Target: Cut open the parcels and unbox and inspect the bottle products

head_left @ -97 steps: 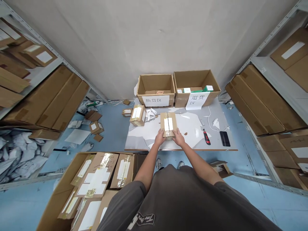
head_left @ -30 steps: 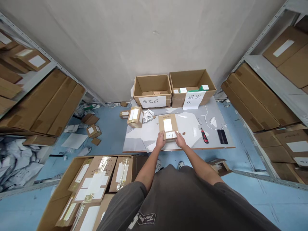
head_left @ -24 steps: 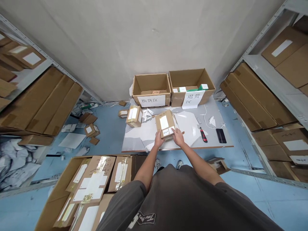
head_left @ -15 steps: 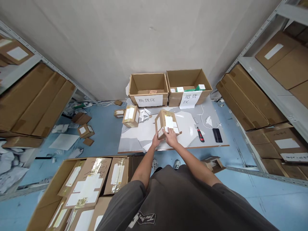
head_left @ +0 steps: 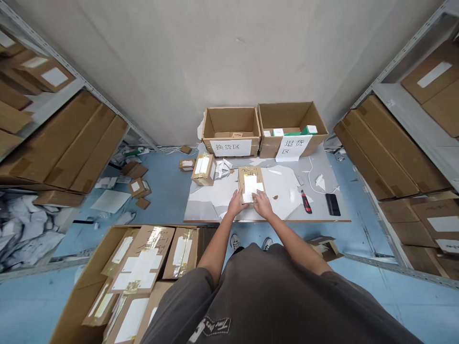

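Note:
A small taped cardboard box (head_left: 244,173) with white labels and handwriting on top rests on the table near its front edge. My left hand (head_left: 236,204) grips its near left side, thumb by the front edge. Curled over the near right corner, my right hand (head_left: 263,205) has its fingertips on the tape and label. Left of this box stands another taped carton (head_left: 204,170) with crumpled white paper (head_left: 223,167) beside it. To the right lie a red and black box cutter (head_left: 306,202) and a black phone (head_left: 333,204).
Two open cartons with Chinese signs, one on the left (head_left: 230,147) and one on the right (head_left: 293,148), stand at the table's back. A large carton of parcels (head_left: 81,282) is at my left. Shelves with boxes flank both sides; scraps lie on the floor (head_left: 165,191).
The box, tilted and turned before, now sits flat and squared to me. My hands have shifted along its near sides. The camera view has swung slightly left.

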Tool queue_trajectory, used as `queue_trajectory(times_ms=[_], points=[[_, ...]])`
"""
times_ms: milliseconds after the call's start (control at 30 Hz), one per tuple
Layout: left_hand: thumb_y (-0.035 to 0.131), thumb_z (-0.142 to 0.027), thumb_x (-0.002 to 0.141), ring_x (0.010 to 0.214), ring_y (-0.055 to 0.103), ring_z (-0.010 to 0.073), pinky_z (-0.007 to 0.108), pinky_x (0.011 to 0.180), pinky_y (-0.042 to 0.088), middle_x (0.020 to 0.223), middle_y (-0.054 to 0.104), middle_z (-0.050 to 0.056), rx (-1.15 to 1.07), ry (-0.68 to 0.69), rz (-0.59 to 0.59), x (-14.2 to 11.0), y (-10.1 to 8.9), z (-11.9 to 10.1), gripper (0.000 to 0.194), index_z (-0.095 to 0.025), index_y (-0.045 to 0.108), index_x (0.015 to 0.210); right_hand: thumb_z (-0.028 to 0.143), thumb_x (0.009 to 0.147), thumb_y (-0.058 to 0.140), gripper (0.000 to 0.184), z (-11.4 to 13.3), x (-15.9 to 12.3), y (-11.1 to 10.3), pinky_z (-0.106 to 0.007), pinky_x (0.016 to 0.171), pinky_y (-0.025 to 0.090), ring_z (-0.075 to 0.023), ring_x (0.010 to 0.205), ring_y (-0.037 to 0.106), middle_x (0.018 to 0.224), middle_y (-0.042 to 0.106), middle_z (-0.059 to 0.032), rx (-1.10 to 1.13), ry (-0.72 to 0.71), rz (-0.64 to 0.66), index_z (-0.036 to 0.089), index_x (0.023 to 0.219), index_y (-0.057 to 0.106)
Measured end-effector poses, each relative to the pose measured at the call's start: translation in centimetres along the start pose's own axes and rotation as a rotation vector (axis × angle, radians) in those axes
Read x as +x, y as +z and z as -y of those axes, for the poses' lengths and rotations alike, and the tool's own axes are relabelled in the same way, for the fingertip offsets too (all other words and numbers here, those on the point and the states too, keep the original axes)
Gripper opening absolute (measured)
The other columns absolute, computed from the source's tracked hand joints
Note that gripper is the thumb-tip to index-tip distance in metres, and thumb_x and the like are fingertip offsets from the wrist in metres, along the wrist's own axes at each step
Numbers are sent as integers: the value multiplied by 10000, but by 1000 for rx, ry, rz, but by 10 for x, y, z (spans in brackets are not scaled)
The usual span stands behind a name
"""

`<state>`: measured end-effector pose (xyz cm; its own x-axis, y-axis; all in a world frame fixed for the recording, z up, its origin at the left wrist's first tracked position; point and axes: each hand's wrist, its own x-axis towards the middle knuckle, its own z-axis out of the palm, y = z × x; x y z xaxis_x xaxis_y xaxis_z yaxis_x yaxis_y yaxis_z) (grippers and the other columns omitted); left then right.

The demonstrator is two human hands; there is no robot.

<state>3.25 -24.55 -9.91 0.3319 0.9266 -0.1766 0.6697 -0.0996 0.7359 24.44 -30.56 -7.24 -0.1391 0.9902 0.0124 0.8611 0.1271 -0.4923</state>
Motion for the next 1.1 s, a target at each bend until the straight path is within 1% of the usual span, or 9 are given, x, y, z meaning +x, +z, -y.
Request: queue_trajectory(times_ms=[67,167,267,400,633,733,833,933,1100], points=[[882,-346,825,1566,431,363,435,1204,449,1795,232,163,109,-8,49,1,-3,-15,1026,-272,351,1700,257,936,661,720,-15,-3,-6,-547,1235,371,-373,1572,328,1724,357,-170,-30,131,26,228,1632,477],[832,-363,889,1484,538,362,424,1147,498,1807,200,151,228,-55,92,-2,-4,-31,882,-298,425,1668,287,943,691,808,-28,-9,-6,-493,1212,393,-362,1542,378,1721,354,-171,-36,264,162,251,1689,380],[785,-394,938,1474,552,352,415,1132,505,1791,257,151,280,-99,115,-7,-5,-31,856,-326,383,1691,253,1006,598,772,-29,-14,1,-412,1171,425,-297,1485,452,1657,449,-145,-1,276,233,287,1720,305],[741,-436,975,1490,540,333,402,1144,489,1778,303,136,265,-108,131,-13,-6,-21,851,-365,322,1712,258,1044,535,707,-24,-13,7,-370,1140,445,-268,1446,486,1619,492,-124,31,271,210,297,1716,318],[788,-417,927,1525,489,376,459,1180,455,1777,298,151,85,-92,82,-7,9,-4,873,-334,376,1692,219,1044,513,671,-27,-12,3,-373,1101,489,-271,1380,557,1590,532,-135,28,250,190,261,1698,367],[811,-348,896,1594,389,366,474,1228,413,1767,325,143,-9,-63,52,-5,16,3,896,-309,388,1686,207,1034,512,684,-26,-12,4,-375,1117,488,-268,1389,554,1580,539,-143,44,241,179,235,1700,360],[853,-282,841,1635,309,340,479,1289,343,1727,405,137,-129,-26,-7,-3,19,11,932,-270,427,1669,177,1009,502,693,-21,-13,7,-415,1159,470,-279,1422,522,1574,541,-156,50,217,141,207,1690,378],[906,-296,780,1621,338,325,476,1317,299,1700,446,128,-253,-1,-46,-1,19,18,997,-264,442,1661,179,991,514,682,-13,-17,12,-474,1177,458,-312,1446,487,1590,512,-179,30,193,74,199,1667,424],[961,-347,701,1590,402,300,429,1318,301,1710,428,147,-433,1,-57,0,19,23,1138,-213,396,1680,171,976,549,659,4,-20,13,-551,1190,430,-358,1502,415,1601,487,-187,7,112,-41,227,1630,491]])
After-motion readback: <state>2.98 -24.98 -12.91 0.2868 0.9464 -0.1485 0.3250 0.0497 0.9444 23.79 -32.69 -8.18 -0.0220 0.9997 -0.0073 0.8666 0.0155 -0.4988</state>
